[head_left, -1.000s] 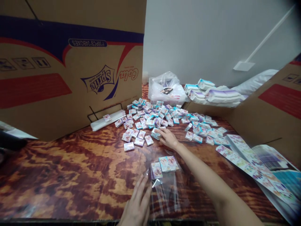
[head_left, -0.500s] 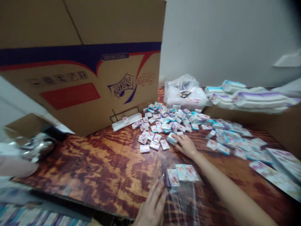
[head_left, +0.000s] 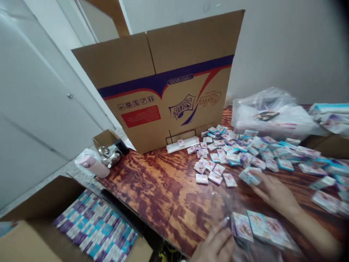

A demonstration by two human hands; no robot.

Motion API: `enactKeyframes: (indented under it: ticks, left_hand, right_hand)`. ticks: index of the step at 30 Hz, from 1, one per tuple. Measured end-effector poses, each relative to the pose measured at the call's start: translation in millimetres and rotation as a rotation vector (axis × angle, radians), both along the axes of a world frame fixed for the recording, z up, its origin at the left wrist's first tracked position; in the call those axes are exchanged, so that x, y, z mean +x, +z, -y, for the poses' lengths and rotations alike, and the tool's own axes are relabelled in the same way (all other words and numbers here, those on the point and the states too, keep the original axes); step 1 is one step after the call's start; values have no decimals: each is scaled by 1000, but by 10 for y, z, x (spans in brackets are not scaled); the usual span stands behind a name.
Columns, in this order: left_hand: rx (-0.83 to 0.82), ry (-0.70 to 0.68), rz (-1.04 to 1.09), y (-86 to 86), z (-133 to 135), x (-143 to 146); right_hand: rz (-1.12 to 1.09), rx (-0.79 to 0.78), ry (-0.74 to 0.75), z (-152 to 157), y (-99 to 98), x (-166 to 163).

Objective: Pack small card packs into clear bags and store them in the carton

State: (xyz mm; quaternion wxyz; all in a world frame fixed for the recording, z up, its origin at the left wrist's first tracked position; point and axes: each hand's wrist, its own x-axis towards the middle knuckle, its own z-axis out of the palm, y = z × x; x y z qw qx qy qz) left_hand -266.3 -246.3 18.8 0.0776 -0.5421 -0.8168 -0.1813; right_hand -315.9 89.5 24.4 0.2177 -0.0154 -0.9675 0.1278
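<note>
My right hand [head_left: 274, 193] reaches over the wooden table [head_left: 163, 193] with its fingers closed on one small white-and-teal packet [head_left: 249, 175] at the near edge of a pile of several small packets [head_left: 245, 149]. My left hand [head_left: 215, 245] lies flat with fingers extended on the edge of a clear plastic bag [head_left: 261, 229] that holds a few of the same packets.
A big upside-down cardboard box [head_left: 169, 87] stands at the back of the table. A clear bag of stock [head_left: 269, 112] lies behind the pile. An open carton of packed bundles [head_left: 95, 225] sits low at the left, near a pink bottle [head_left: 94, 165].
The view has swung left and down, showing the door, the floor carton and the pink bottle. My right hand stays on a packet at the pile's edge; my left hand stays on the bag.
</note>
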Motion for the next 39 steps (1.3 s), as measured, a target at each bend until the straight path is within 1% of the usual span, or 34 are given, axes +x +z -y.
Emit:
enactKeyframes:
  ticks: [1, 2, 3, 5, 6, 7, 8, 10, 12, 15, 17, 20, 23, 26, 30, 33, 39]
  left_hand:
    - [27, -95, 32, 85, 21, 7]
    - [52, -134, 88, 165, 46, 14]
    - [86, -126, 133, 231, 70, 17]
    - [86, -114, 219, 302, 102, 9]
    - [99, -104, 252, 309, 105, 4]
    - [100, -108, 282, 302, 101, 2]
    - [104, -110, 301, 289, 94, 6]
    - [102, -117, 317, 260, 80, 34]
    - [94, -116, 308, 243, 77, 70]
    - [81, -112, 280, 246, 95, 100]
    - [73, -111, 262, 260, 119, 97]
    - [75, -108, 237, 275, 163, 70]
    - [121, -105, 229, 261, 202, 45]
    - [168, -110, 270, 227, 226, 38]
    - [182, -92, 323, 190, 248, 55]
    - [163, -92, 331, 186, 265, 73]
    - [124, -140, 351, 172, 287, 125]
  right_hand:
    - [-10, -45, -22, 58, 156, 201]
    - [1, -94, -44, 142, 331, 438]
    - [10, -143, -59, 253, 511, 692]
    - [40, -217, -60, 552, 821, 1178]
    - [81, -243, -39, 726, 922, 1387]
    - [132, -271, -28, 905, 974, 1568]
    - [181, -294, -14, 1082, 977, 1720]
    - [228, -314, 4, 1399, 854, 1927]
    - [228, -308, -3, 1646, 637, 1995]
    - [205, -296, -47, 1889, 341, 1876]
    - [178, -293, -71, 1992, 229, 1740]
    - [128, -301, -80, 2097, 160, 1586]
    - [89, -328, -110, 2167, 130, 1514]
    - [75, -347, -139, 2212, 93, 1462]
    - [47, -345, -139, 2233, 30, 1384]
    - [37, -301, -174, 2230, -6, 1359]
    - [77, -148, -294, 2250, -61, 1375]
